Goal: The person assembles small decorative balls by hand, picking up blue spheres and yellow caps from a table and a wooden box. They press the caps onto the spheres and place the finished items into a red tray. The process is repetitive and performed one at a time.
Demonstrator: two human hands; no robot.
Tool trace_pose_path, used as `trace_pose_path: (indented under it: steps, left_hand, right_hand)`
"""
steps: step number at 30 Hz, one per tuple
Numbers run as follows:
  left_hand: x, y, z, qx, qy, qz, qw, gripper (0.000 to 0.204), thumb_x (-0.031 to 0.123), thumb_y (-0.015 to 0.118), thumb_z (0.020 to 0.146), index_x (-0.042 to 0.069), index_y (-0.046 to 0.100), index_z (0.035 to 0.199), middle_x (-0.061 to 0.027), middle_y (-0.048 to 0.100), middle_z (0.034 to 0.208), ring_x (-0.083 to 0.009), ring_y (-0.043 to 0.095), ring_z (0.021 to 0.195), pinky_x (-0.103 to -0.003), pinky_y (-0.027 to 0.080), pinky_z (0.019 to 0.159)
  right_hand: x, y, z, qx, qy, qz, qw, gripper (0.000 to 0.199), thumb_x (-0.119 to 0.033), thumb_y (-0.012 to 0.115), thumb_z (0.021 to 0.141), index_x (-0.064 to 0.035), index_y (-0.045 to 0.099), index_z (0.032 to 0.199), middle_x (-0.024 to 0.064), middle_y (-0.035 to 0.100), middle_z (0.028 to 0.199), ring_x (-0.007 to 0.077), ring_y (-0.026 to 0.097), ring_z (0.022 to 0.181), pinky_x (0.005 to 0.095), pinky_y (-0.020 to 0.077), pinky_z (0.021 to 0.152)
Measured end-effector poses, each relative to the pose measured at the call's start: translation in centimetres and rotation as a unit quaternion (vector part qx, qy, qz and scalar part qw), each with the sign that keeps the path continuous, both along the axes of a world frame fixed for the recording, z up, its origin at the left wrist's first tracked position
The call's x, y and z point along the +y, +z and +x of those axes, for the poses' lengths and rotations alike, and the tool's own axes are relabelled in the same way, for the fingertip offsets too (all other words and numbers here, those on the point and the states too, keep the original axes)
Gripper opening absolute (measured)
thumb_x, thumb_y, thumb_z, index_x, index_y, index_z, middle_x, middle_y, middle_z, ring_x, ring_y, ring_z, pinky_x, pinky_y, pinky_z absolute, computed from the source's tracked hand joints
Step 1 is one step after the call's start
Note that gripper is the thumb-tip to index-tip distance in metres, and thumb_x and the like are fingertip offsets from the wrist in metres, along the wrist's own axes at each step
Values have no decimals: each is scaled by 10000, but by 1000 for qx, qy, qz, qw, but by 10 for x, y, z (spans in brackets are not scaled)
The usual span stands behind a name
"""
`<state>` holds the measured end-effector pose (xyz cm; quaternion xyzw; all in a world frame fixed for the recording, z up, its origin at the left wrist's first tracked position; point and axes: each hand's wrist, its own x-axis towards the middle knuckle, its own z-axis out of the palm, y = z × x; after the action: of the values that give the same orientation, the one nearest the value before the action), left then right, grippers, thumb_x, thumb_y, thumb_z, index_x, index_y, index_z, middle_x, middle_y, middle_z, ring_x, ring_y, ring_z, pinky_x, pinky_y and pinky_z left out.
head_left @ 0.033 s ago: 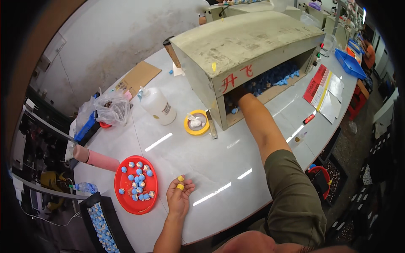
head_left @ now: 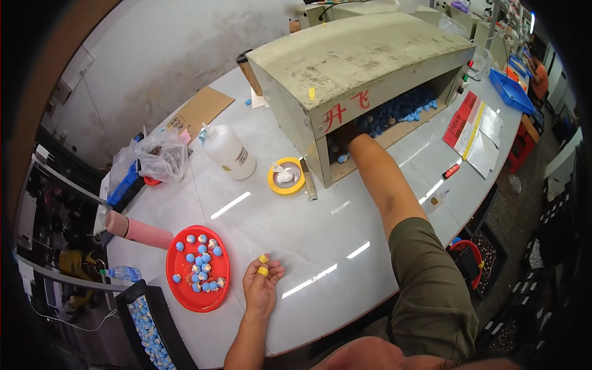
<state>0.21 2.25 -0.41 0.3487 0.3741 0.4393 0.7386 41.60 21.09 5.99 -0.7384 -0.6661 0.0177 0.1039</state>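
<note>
The right hand (head_left: 349,136), its grip too shadowed to tell, is inside the beige boxy housing (head_left: 361,58); blue pieces (head_left: 410,111) lie far-right of it. The left hand (head_left: 261,290), loosely open, is nearer the red tray (head_left: 177,262).

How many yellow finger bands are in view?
2, both on the left hand: the upper yellow band and the lower yellow band just below it. More may be hidden on the right hand, inside the metal box.
</note>
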Motion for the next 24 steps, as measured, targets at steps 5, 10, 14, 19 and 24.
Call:
trace_pose_path:
  steps: [5, 10, 14, 19, 24]
  left_hand:
    - [-6, 1, -3, 25, 19, -3, 1000, 253, 104, 484, 1009, -10, 547, 1226, -141, 667, 1031, -209, 679, 892, -306, 563, 805]
    - [-2, 2, 1, 17, 20, -1, 1000, 243, 90, 477, 1010, -13, 549, 1217, -139, 662, 1022, -205, 670, 875, -307, 565, 805]
    - [0, 2, 2, 8, 16, 1, 1000, 243, 88, 473, 1011, -20, 547, 1216, -141, 656, 1025, -202, 664, 882, -308, 570, 815]
    - [-3, -2, -5, 0, 11, 1, 1000, 249, 93, 471, 1013, -26, 539, 1221, -142, 650, 1029, -199, 660, 893, -306, 569, 824]
    - [-5, 1, -2, 3, -2, 6, 1000, 252, 100, 479, 1013, -28, 536, 1223, -140, 648, 1023, -198, 661, 895, -303, 565, 827]
  right_hand:
    - [-10, -1, -13, 49, 39, -68, 996, 381, -367, 573, 863, -100, 651, 1125, 159, 635, 1176, 296, 559, 1143, 431, 389, 967]
    - [-15, -13, 8, 12, 66, 172, 983, 291, -318, 612, 839, -100, 674, 1022, 134, 674, 1065, 272, 624, 1020, 395, 471, 847]
    - [-28, -50, 68, -38, -213, 315, 924, 422, -325, 642, 821, -73, 620, 1159, 164, 612, 1153, 319, 564, 1079, 448, 432, 906]
    - [-75, -55, 73, -64, -431, 213, 875, 247, -234, 670, 811, -52, 713, 972, 131, 603, 1118, 330, 585, 1029, 419, 487, 842]
    - [-96, -55, 82, -49, -395, 160, 903, 176, -137, 695, 772, -35, 724, 913, 142, 582, 1141, 323, 584, 1069, 409, 534, 867]
